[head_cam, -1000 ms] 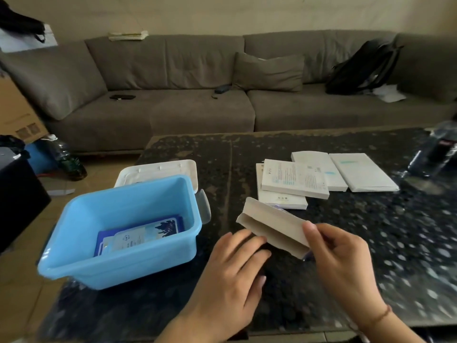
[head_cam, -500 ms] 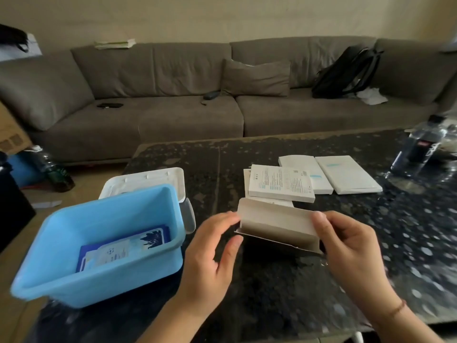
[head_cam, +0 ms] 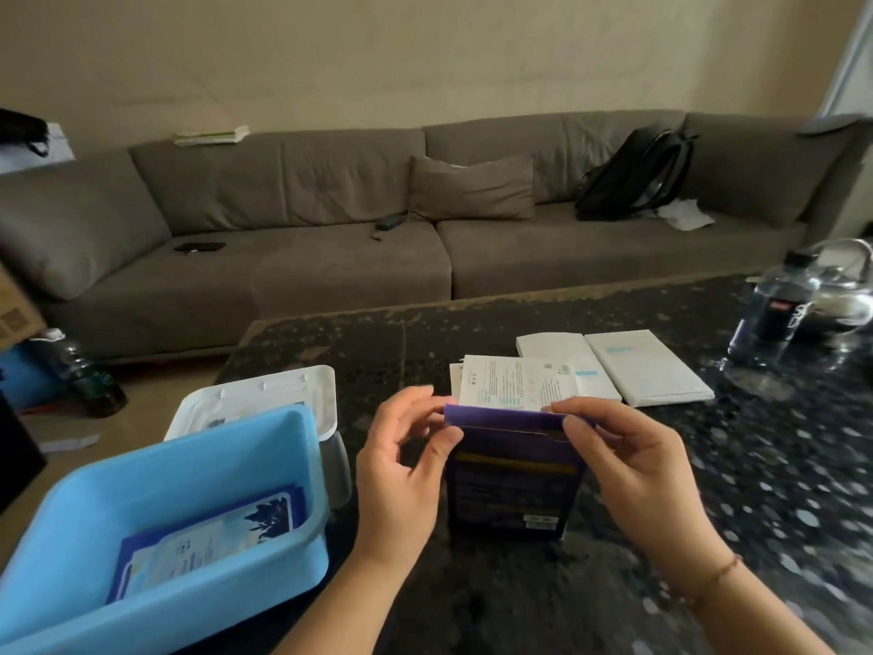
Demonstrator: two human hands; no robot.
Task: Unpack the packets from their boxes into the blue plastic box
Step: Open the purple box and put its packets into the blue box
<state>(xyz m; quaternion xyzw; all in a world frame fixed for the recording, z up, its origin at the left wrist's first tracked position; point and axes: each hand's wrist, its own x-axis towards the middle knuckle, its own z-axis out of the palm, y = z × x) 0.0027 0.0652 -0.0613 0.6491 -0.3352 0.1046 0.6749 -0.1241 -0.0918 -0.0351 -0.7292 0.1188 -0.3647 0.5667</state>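
Since earlier, purple box (head_cam: pixel 512 484) is now standing upright, both hands pinching its top flap: left hand (head_cam: pixel 401 470), right hand (head_cam: pixel 628 470). Should be lifting flap fully before sliding packets toward blue plastic box (head_cam: pixel 156 579), just left.

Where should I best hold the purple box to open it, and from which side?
Pinch the top flap of the purple box at its two corners, coming in from left and right, as the left hand and right hand do. The box is upright and flat, so the narrow top edge is free.
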